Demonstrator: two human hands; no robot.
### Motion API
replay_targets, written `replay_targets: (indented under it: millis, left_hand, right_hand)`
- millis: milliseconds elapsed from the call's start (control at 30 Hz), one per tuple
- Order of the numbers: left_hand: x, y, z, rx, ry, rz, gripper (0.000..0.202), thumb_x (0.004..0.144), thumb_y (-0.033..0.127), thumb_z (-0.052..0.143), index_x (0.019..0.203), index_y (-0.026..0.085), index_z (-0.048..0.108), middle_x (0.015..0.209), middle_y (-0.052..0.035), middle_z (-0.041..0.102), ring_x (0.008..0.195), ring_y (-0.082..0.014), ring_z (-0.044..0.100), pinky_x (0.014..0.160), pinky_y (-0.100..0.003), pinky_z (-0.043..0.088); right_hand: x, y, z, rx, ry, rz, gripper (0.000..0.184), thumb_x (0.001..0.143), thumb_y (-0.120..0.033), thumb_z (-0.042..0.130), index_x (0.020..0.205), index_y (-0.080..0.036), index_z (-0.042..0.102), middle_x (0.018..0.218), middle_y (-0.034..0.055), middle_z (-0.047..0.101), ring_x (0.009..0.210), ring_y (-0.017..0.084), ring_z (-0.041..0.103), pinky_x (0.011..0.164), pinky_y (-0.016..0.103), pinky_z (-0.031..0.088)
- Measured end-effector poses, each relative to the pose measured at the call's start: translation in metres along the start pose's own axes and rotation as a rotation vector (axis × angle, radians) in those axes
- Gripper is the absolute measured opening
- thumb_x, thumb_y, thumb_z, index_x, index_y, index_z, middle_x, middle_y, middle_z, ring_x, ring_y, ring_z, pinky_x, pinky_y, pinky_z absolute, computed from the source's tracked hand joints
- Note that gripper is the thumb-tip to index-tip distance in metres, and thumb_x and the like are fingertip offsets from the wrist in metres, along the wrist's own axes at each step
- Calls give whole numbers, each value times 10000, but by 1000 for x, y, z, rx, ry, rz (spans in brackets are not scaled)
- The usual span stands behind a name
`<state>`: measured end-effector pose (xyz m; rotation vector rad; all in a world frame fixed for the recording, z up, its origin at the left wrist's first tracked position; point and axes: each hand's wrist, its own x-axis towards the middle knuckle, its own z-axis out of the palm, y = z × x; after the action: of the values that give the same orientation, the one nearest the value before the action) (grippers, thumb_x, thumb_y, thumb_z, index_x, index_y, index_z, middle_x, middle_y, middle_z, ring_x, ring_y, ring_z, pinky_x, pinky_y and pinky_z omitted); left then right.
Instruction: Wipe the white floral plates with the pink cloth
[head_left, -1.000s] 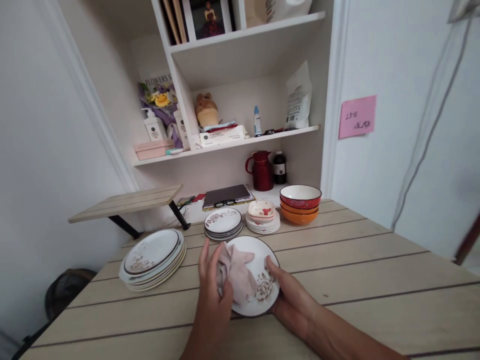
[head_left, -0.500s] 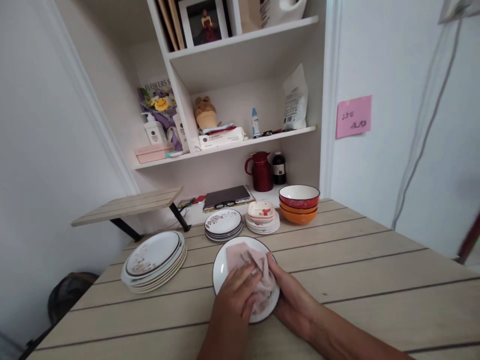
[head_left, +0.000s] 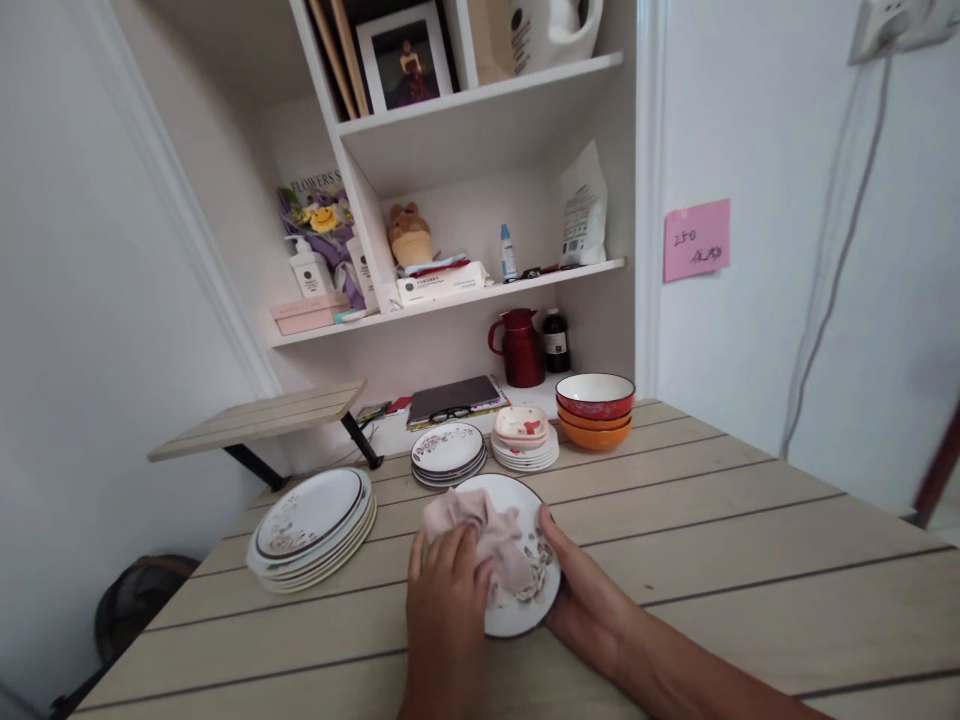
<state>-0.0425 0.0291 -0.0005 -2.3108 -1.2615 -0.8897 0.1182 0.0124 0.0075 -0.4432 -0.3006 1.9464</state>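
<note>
A white plate (head_left: 517,498) with a dark rim and floral print lies on the wooden table (head_left: 712,540) in front of me. My left hand (head_left: 444,590) presses a crumpled pink cloth (head_left: 491,535) onto the plate's left half, fingers bent over the cloth. My right hand (head_left: 585,590) grips the plate's right rim, thumb on the top face.
A stack of large plates (head_left: 313,520) sits to the left. Behind are a stack of small plates (head_left: 448,452), white saucers with a small dish (head_left: 525,437), and stacked red and orange bowls (head_left: 595,408). Shelves (head_left: 465,290) with a red jug stand beyond.
My left hand has slid the cloth from the plate's right side to its left side. My right hand has stayed on the rim. The view shifted slightly.
</note>
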Motion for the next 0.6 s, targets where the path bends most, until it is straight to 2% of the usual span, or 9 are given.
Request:
replay_targets:
  millis: [133, 233, 433, 500, 600]
  left_hand:
    - [-5, -1, 3, -23, 52, 81, 218, 828, 265, 582, 1017, 187, 658, 985, -86, 709, 909, -240, 649, 873, -442, 515]
    - [-6, 3, 1, -100, 49, 111, 236, 826, 232, 580, 1045, 179, 648, 1005, -92, 688, 928, -221, 638, 803, -370, 539]
    - [-3, 14, -5, -81, 26, 121, 442, 814, 181, 570, 1254, 214, 536, 1241, -106, 587, 1136, -247, 549, 938, -429, 462]
    - [-1, 14, -7, -32, 29, 100, 433, 814, 211, 579, 1245, 232, 542, 1213, -99, 599, 1108, -252, 555, 976, -469, 409]
    - [1, 13, -10, 58, 26, -40, 334, 824, 272, 579, 1156, 243, 600, 1050, -79, 646, 988, -248, 582, 958, -499, 370]
  right_hand:
    - [1, -4, -3, 10, -40, 10, 579, 886, -565, 460, 1195, -95, 597, 1030, 135, 726, 959, 220, 664, 897, 354, 474]
    - [0, -4, -4, -20, -79, 26, 588, 875, -575, 474, 1197, -99, 600, 1025, 135, 726, 932, 221, 667, 874, 350, 482]
    - [-8, 3, 5, -126, -53, 18, 533, 894, -511, 493, 1215, -98, 594, 1020, 123, 728, 858, 193, 679, 804, 303, 493]
    - [-9, 4, 6, -131, -58, 12, 505, 894, -483, 510, 1234, -117, 584, 1038, 111, 726, 868, 182, 677, 815, 291, 486]
    - [-7, 4, 4, -96, -72, 22, 521, 872, -500, 536, 1233, -128, 585, 1044, 110, 725, 912, 197, 672, 891, 324, 465]
